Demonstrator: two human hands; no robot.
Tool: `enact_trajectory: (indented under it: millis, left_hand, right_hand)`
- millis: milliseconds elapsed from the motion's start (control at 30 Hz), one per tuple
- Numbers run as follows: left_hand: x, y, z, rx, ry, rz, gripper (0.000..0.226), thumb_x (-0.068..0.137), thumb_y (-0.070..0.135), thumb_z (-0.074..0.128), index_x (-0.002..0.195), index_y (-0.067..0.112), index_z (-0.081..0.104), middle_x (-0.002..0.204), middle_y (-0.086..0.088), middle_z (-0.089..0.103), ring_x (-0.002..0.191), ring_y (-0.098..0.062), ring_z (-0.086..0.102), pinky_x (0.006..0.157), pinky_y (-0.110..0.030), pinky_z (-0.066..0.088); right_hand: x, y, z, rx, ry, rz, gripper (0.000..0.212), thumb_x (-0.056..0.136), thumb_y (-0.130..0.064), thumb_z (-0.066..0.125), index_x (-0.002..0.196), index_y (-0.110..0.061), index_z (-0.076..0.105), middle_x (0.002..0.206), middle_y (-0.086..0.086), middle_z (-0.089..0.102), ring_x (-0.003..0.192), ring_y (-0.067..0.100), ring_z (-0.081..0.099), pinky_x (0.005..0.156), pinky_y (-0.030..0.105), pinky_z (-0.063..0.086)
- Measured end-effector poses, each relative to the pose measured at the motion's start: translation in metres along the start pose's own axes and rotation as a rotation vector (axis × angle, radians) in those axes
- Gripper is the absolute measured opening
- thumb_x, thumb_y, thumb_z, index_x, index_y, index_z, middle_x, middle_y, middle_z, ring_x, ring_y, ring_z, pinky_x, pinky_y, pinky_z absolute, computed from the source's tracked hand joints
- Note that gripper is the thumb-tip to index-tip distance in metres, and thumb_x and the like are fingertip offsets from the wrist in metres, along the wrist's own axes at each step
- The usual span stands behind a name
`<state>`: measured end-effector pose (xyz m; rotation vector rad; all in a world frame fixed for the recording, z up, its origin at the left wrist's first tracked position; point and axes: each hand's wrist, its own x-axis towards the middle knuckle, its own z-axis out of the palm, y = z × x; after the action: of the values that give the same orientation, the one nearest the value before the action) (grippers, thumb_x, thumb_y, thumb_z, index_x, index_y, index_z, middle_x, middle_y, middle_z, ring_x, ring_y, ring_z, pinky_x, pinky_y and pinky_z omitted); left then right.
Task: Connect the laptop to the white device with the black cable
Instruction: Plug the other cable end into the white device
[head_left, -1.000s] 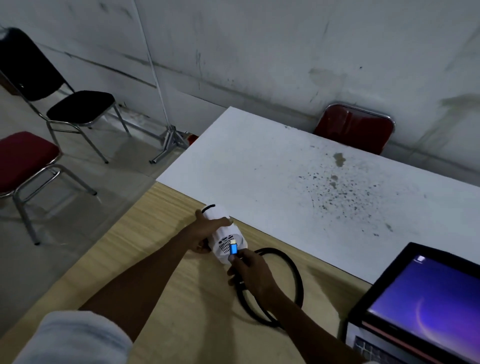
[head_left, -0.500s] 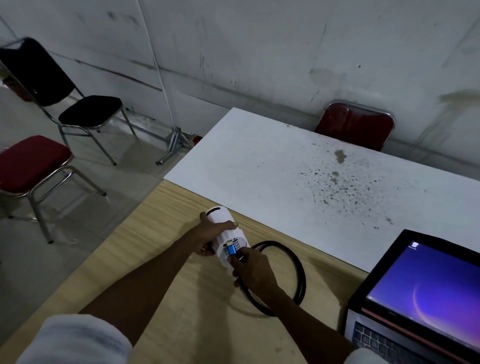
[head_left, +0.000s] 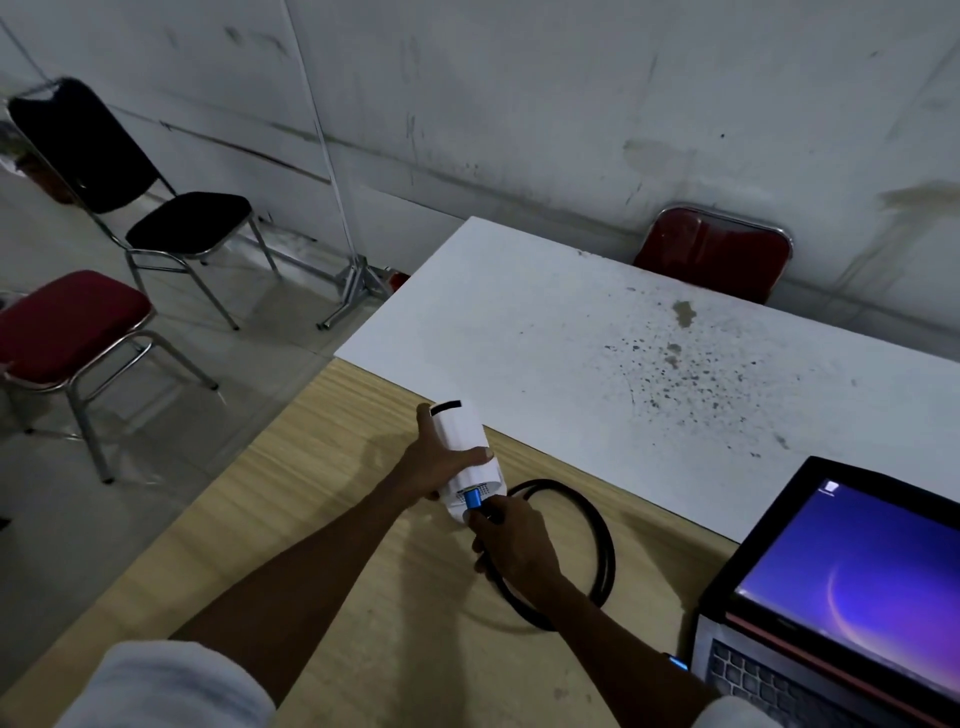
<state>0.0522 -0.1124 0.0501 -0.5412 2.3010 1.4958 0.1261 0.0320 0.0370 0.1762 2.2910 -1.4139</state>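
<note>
The white device (head_left: 462, 436), a rounded body with a black stripe at its far end, lies tilted over the wooden table (head_left: 332, 525). My left hand (head_left: 441, 462) grips it around the middle. My right hand (head_left: 511, 535) pinches the blue plug (head_left: 472, 499) of the black cable (head_left: 597, 530), and the plug sits against the device's near end face. The cable loops on the table to the right of my hand. The open laptop (head_left: 852, 587), screen lit purple, stands at the lower right; another blue plug (head_left: 678, 663) shows at its left side.
A white stained tabletop (head_left: 623, 343) adjoins the wooden one at the back. A red chair (head_left: 717, 254) stands behind it by the wall. A black chair (head_left: 171, 218), a red chair (head_left: 67, 322) and a metal stand base (head_left: 353, 291) are on the floor at left.
The device has swung so its near end faces my right hand more squarely, and the blue plug has closed in on that end face. The camera has shifted slightly.
</note>
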Motion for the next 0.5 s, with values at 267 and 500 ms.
enact_trajectory:
  millis: [267, 500]
  left_hand:
    - [0.000, 0.006, 0.005, 0.089, -0.042, 0.100, 0.107, 0.057, 0.048, 0.087, 0.131, 0.051, 0.010, 0.122, -0.001, 0.049, 0.100, -0.028, 0.058, 0.065, -0.039, 0.059]
    - [0.010, 0.026, 0.022, 0.215, -0.045, 0.362, 0.111, 0.058, 0.052, 0.084, 0.139, 0.045, 0.010, 0.129, -0.003, 0.053, 0.108, -0.029, 0.059, 0.088, -0.051, 0.056]
  right_hand:
    - [0.002, 0.004, -0.001, 0.036, -0.040, 0.016, 0.018, 0.095, -0.030, 0.059, 0.105, -0.016, 0.064, 0.075, 0.001, 0.071, 0.048, 0.003, 0.063, 0.045, 0.016, 0.049]
    - [0.015, 0.025, -0.040, -0.362, 0.058, -0.051, 0.024, 0.098, -0.029, 0.050, 0.109, -0.013, 0.064, 0.108, 0.006, 0.069, 0.097, 0.021, 0.063, 0.085, 0.034, 0.050]
